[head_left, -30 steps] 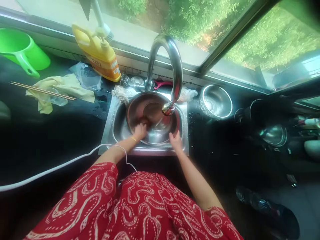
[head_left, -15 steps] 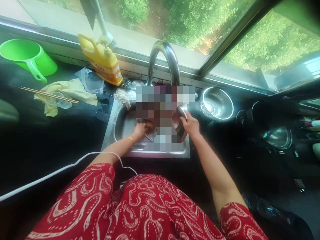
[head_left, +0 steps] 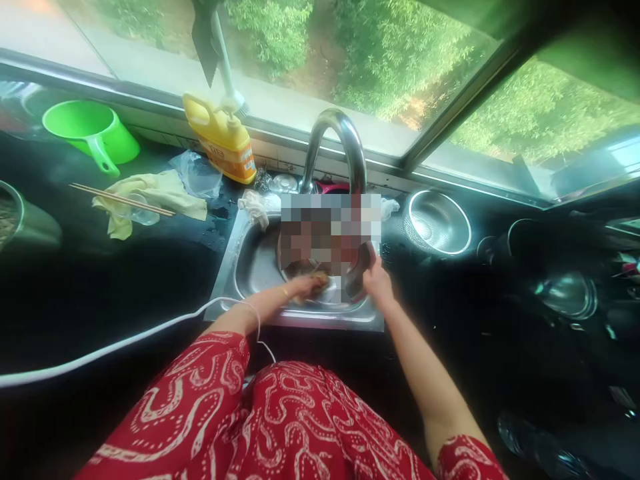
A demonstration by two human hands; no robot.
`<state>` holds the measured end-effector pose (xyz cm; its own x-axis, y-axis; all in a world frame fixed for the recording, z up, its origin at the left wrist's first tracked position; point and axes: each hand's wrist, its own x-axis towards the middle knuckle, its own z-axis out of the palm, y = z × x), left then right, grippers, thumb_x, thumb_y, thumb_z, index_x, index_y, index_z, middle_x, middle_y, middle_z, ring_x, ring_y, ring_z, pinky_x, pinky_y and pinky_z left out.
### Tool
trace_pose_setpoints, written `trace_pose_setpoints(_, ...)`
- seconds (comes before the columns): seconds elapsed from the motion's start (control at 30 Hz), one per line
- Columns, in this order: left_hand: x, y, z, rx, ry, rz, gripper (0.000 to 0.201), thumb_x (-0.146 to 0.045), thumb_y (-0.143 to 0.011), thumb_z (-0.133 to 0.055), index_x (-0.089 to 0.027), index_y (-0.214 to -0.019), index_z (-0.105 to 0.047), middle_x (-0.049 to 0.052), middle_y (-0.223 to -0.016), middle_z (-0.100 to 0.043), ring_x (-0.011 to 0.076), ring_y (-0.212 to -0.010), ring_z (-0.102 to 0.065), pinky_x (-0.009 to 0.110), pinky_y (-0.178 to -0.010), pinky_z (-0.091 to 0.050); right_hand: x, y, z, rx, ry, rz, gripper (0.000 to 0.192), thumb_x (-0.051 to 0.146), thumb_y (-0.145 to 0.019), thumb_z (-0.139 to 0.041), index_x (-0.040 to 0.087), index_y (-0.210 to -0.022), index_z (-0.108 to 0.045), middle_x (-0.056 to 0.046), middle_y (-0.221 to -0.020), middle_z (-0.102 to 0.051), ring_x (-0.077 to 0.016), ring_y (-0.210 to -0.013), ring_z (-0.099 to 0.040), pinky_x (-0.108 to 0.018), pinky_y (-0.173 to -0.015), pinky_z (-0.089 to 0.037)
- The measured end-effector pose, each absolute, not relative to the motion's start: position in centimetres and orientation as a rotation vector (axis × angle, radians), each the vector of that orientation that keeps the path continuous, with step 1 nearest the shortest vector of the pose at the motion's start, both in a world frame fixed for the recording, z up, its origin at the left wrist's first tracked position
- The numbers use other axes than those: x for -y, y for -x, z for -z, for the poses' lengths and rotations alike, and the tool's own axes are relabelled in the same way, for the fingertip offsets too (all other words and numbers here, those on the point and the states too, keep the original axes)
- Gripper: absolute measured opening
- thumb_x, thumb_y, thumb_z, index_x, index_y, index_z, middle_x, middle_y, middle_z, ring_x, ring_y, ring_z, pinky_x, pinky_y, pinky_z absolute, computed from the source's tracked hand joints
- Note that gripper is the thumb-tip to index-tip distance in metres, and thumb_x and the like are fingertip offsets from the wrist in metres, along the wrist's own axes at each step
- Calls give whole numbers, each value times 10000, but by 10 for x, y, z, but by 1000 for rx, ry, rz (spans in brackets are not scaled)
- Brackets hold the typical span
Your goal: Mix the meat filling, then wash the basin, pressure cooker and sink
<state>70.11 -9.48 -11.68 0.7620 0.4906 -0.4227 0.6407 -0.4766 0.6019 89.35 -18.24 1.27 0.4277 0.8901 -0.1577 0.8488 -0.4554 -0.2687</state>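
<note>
A round metal basin [head_left: 354, 277] sits in the steel sink [head_left: 257, 263] under the curved faucet [head_left: 334, 120]. Its middle is hidden by a pixelated patch. My right hand [head_left: 379, 283] is closed on the basin's right rim, thumb side up. Low inside the basin, near its front edge, my left hand [head_left: 303, 288] is closed and smeared by motion. A small brownish pad [head_left: 320, 280] shows at its fingers; its exact kind is too blurred to make out.
A crumpled white cloth [head_left: 255, 208] lies at the sink's back left corner. Left of it are a yellow jug [head_left: 225, 147], a pale cloth [head_left: 170, 192] with chopsticks [head_left: 120, 199], and a green dipper [head_left: 95, 130]. A metal colander [head_left: 437, 223] stands right. A white cable [head_left: 165, 323] crosses my left arm.
My left hand has moved right and toward me, to the basin's front. My right hand keeps its hold on the rim, slightly lower. The whole view has shifted a little.
</note>
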Motion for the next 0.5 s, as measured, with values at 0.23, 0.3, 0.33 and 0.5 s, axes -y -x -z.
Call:
trace_pose_setpoints(0.23, -50, -659, 41, -939, -2538, -78, 395, -147, -907, -369, -190, -1184, -647, 160, -1277, -548, 319, -1322, -345, 480, -1063, -278, 110, -887, -66, 1886, 2412, -334, 633, 205, -862, -520, 164, -1468, -340, -169, -1126, -681, -311, -1025, -655, -389, -869, -478)
trace_pose_setpoints(0.3, -59, -656, 32, -895, -2614, -142, 441, -153, -923, -329, -216, -1264, -601, 142, -1351, -495, 316, -1347, -306, 488, -1071, -261, 115, -882, -56, 1807, 2327, -278, 626, 256, -874, -536, 170, -1464, -347, -158, -1236, -639, -294, -1109, -618, -380, -916, -471)
trace_pose_setpoints(0.33, -54, -653, 35, -933, -2628, -121, 448, -151, -923, -324, -211, -1275, -595, 149, -1357, -490, 327, -1341, -314, 497, -1066, -264, 123, -880, -46, 1743, 2311, -280, 612, 267, -882, -523, 158, -1459, -351, -158, -1263, -625, -283, -1122, -612, -375, -925, -473)
trace_pose_setpoints(0.5, 30, -649, 100, -1510, -2430, 167, 508, -116, -918, -308, -57, -1397, -466, 284, -1359, -470, 374, -1202, -501, 444, -899, -439, 170, -863, 14, 1375, 2466, -483, 459, 239, -958, -332, 67, -1378, -404, -169, -1062, -703, -243, -937, -682, -337, -821, -499)
